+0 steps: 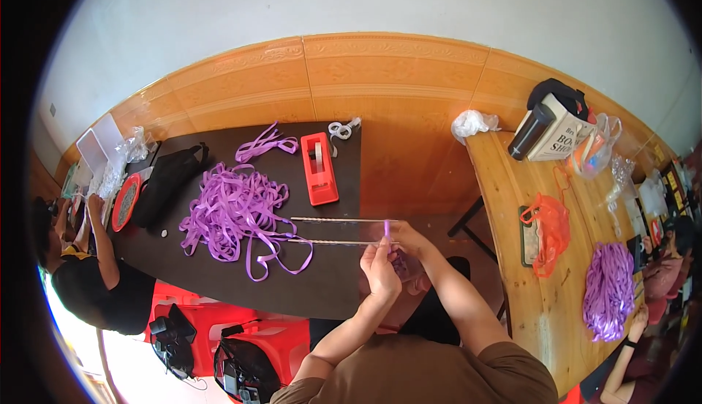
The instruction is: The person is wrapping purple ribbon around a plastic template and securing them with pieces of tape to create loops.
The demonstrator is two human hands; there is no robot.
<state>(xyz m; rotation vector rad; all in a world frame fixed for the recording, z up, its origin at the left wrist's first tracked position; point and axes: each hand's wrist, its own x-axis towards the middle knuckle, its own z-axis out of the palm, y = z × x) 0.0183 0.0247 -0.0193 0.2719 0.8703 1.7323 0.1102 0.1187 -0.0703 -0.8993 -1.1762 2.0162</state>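
Two thin, straight rods (333, 220) lie side by side, running from the dark table's edge toward me. A strip of purple ribbon (387, 227) crosses them near their close ends. My left hand (381, 269) pinches this ribbon by the lower rod. Beside it, my right hand (409, 240) is closed at the ribbon and rod ends, its fingertips partly hidden. More purple ribbon hangs below my hands, blurred and half covered. A large tangled heap of purple ribbon (232, 206) lies on the table to the left, with loose loops reaching toward the rods.
The dark table (292, 287) also bears a red tape dispenser (319, 170), white-handled scissors (341, 130) and a black bag (170, 188). On the right-hand wooden table (526, 309) are a red plastic bag (552, 232) and a purple ribbon bundle (609, 291). People sit at both sides; red stools (281, 338) stand below.
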